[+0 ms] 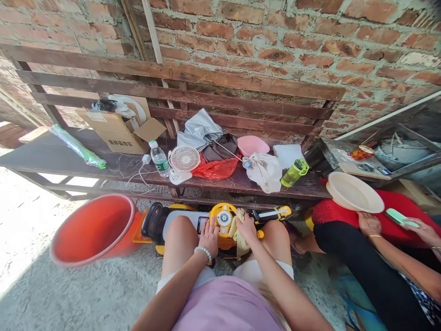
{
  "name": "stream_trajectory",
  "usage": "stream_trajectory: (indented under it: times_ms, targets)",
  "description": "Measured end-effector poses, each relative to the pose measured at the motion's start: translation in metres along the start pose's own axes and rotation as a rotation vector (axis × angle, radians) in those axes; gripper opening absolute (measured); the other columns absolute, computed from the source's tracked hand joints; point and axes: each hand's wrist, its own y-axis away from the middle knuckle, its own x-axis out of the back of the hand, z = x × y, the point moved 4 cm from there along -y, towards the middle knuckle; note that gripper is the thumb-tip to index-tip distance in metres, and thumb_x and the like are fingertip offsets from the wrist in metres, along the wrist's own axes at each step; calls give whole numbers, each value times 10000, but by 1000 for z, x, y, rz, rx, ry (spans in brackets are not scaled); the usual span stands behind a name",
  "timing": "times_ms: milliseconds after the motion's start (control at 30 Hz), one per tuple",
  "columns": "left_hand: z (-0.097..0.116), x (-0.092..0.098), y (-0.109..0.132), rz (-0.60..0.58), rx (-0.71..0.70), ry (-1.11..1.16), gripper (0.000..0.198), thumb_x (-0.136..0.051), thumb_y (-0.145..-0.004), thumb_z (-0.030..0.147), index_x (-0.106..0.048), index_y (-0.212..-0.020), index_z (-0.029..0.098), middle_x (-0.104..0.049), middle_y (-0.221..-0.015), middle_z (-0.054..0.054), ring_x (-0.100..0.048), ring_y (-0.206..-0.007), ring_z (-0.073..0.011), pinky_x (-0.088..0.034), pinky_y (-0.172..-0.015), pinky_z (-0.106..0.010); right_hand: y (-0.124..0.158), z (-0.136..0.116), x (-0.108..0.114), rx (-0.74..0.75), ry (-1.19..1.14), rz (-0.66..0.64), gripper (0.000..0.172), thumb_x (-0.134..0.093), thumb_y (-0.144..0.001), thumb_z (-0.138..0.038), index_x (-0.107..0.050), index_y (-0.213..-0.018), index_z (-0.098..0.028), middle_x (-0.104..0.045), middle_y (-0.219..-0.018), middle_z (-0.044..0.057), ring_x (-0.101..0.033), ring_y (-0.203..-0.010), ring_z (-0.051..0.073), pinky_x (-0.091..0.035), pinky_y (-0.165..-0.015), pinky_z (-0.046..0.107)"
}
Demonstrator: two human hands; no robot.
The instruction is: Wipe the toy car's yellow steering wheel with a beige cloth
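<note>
A yellow and black ride-on toy car (188, 219) stands crosswise in front of my knees. Its yellow steering wheel (223, 207) has a white hub and lies between my hands. My left hand (209, 239) rests with fingers stretched out on the wheel's left side. Bunched under my right hand (245, 226) is a pale yellow cloth (237, 234), pressed against the wheel's right side and hanging down over the car body. Right of that hand, a black and yellow toy arm (274, 214) sticks out from the car.
Left of the car an orange-red tub (93, 230) lies tilted. Behind stands a dark wooden bench (113, 161) with a cardboard box (117, 131), water bottle (159, 159), fan (185, 159), pink basin (253, 145) and green bottle (294, 173). At right, another person holds a white basin (354, 192) and a green brush (401, 218).
</note>
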Motion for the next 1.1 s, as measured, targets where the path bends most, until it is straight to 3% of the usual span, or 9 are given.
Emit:
stream_trajectory:
  times_ms: [167,267,367,467,567,700,800,933,1100]
  targets:
    - [3,8,-1,-60,-5,-12,711,-554,-759,84,-473,-1461,154,43,-1731,-94,-196,-1560,-344,-359,-1192,-511,-29,-61,17,280,291,28,509,-569,-943,-370,-559,-1441,-266,-562,-1392,128,-552,-1256,269,-429,-1035,350]
    - [4,11,-2,-82,-9,-26,722,-567,-748,88,-473,-1460,159,34,-1732,-90,-291,-1517,-353,-428,-1140,-508,-52,-71,14,281,274,-88,458,-688,-858,-374,-670,-1294,-237,-635,-1327,118,-575,-1233,278,-429,-1034,357]
    - [4,11,-3,-79,-10,-45,706,-559,-768,82,-463,-1465,135,37,-1730,-107,-353,-1479,-356,-463,-1108,-482,-69,-56,11,138,160,-147,479,-773,-766,-476,-732,-1131,-168,-718,-1182,154,-664,-1110,306,-485,-947,364]
    - [3,8,-4,-80,7,-32,729,-557,-764,83,-449,-1481,150,47,-1731,-97,-411,-1434,-347,-491,-1069,-458,-67,-27,8,-49,-97,-78,468,-812,-705,-513,-751,-982,-140,-758,-1053,183,-714,-1004,331,-529,-849,360]
    - [1,3,-7,-78,12,-26,756,-559,-753,87,-432,-1493,181,43,-1732,-90,-446,-1395,-328,-503,-1038,-448,-42,5,-10,-262,-529,-39,366,-783,-736,-459,-736,-938,-157,-778,-937,140,-743,-912,290,-563,-760,325]
    - [2,1,-9,-56,4,-50,679,-526,-791,72,-456,-1460,169,-50,-1728,-127,-461,-1378,-318,-509,-1015,-436,11,26,-57,-403,-1051,-242,376,-639,-842,-507,-717,-1026,-188,-779,-855,91,-758,-871,265,-603,-734,364]
    - [3,4,-10,-50,-5,-53,547,-468,-848,62,-513,-1385,159,-118,-1716,-148,-466,-1383,-310,-521,-998,-428,38,29,-78,-408,-1151,-300,393,-566,-875,-530,-726,-1037,-210,-781,-850,90,-760,-917,280,-611,-777,399]
    - [3,9,-8,-38,-22,-48,491,-506,-865,80,-521,-1352,140,-92,-1717,-164,-441,-1419,-313,-505,-1029,-426,47,29,-83,-410,-1162,-304,381,-594,-847,-513,-729,-1027,-205,-788,-876,92,-759,-948,294,-613,-795,416]
    - [4,1,-8,-2,-22,-19,600,-638,-804,130,-490,-1385,154,-109,-1717,-149,-423,-1429,-323,-460,-1094,-430,35,39,-68,-415,-1071,-68,355,-776,-681,-394,-718,-962,-186,-795,-964,101,-757,-951,282,-609,-791,349]
